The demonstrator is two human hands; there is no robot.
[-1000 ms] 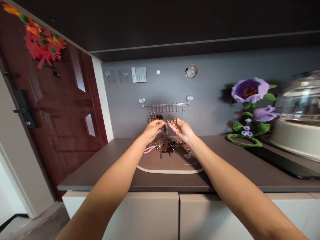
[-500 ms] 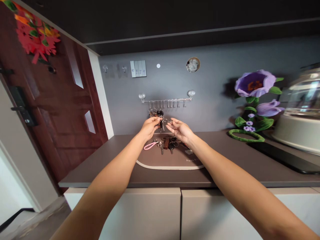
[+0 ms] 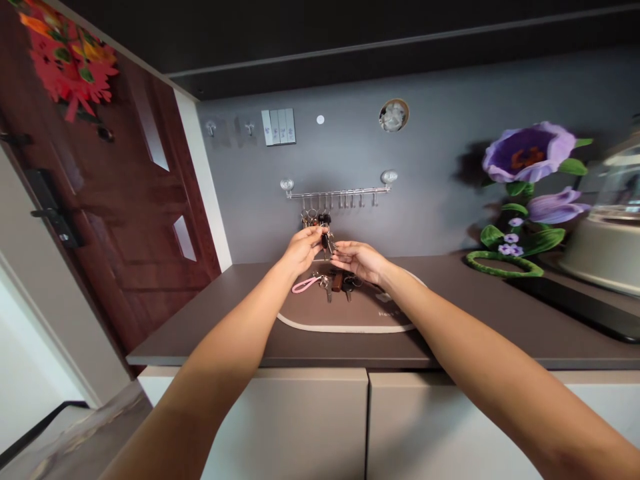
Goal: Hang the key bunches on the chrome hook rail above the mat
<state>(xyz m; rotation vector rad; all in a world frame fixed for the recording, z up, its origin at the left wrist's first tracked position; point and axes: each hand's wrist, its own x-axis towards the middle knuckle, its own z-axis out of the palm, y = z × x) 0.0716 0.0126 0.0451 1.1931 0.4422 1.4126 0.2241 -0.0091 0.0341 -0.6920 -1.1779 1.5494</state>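
Black-and-silver metal keys on a ring [image 3: 325,241] hang between 2 hands, below the clear, slim hook rail [image 3: 340,194]. The left hand [image 3: 301,250] pinches their top between thumb and fingertips; the right hand [image 3: 361,259] has its fingers close together beside them, its grip impossible to tell. A loosened left pinch could drop them onto the brown, pale-rimmed oval mat [image 3: 345,328] below the rail. Lifted carelessly, they could snag the dark, metallic hanging keys [image 3: 309,219] under the rail's left half.

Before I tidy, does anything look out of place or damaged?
The round hole in the wall, above the hook rail, looks odd: it seems uncovered and packed with crumpled whitish material. Nothing looks spilled.
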